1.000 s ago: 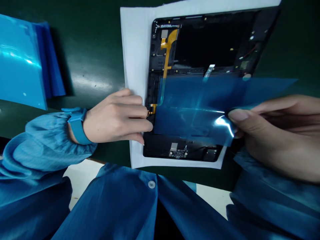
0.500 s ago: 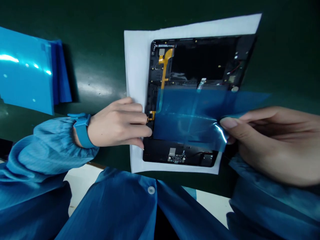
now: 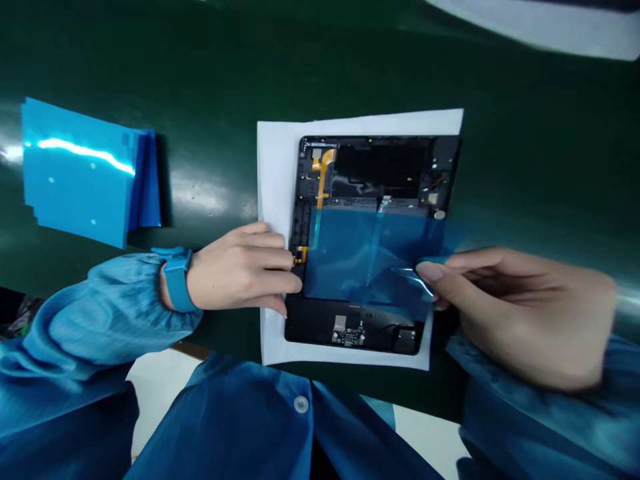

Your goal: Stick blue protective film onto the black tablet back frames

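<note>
An opened tablet (image 3: pixel 380 170) lies with its inner parts facing up, showing an orange flex cable (image 3: pixel 322 183) along its left side and a small circuit board (image 3: pixel 349 335) near its bottom. A clear blue film (image 3: pixel 345 260) covers the tablet's middle section. With thumb and fingers, my right hand (image 3: pixel 520 307) pinches the film's right edge, which is bent and creased there. My left hand (image 3: pixel 245 270) is curled, its fingertips gripping the tablet's left edge beside the film.
White sheets (image 3: pixel 274 173) lie under the tablet on the dark green table (image 3: pixel 210 167). A stack of blue film sheets (image 3: pixel 80 173) sits to the left, reflecting light. At the far right top, part of another white sheet (image 3: pixel 560 23) shows.
The camera view has shifted and widened, so the tablet appears smaller and more table shows. The film spreads less beyond the tablet's right side. Both hands keep their grips.
</note>
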`<state>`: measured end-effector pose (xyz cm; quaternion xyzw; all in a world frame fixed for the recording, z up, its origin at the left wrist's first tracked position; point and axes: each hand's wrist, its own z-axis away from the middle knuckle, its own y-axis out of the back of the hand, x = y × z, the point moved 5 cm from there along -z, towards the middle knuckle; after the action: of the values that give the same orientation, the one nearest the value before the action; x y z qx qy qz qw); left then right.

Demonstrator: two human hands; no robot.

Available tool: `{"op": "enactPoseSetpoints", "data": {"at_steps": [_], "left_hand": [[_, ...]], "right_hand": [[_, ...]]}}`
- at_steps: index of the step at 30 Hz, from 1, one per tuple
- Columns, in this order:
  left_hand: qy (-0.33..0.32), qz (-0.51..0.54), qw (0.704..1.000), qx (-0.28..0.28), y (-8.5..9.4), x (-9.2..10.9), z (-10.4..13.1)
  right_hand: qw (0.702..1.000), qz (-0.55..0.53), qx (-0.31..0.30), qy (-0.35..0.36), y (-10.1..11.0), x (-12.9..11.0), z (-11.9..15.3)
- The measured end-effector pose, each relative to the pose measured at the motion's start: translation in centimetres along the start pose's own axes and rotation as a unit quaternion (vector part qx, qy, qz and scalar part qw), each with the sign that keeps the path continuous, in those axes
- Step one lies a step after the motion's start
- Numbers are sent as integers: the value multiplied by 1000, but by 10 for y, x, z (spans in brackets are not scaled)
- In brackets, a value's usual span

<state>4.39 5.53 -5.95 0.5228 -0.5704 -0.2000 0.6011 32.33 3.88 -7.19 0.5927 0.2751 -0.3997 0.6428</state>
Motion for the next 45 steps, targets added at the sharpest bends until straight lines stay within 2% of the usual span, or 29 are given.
{"op": "enactPoseSetpoints", "data": {"at_steps": [10, 21, 41, 45], "left_hand": [[0, 17, 1000, 14, -1, 0, 0], [8, 15, 1000, 4, 0, -1, 0], [10, 28, 1000, 0, 0, -1, 1], [10, 45, 999, 7, 2, -2, 1]], "right_hand": [[1000, -10, -8, 5, -2, -3, -3], [1000, -12, -1, 21, -4, -7, -5], [998, -49, -35, 20, -7, -7, -5], [990, -129, -48, -24, -11, 1, -4]]}}
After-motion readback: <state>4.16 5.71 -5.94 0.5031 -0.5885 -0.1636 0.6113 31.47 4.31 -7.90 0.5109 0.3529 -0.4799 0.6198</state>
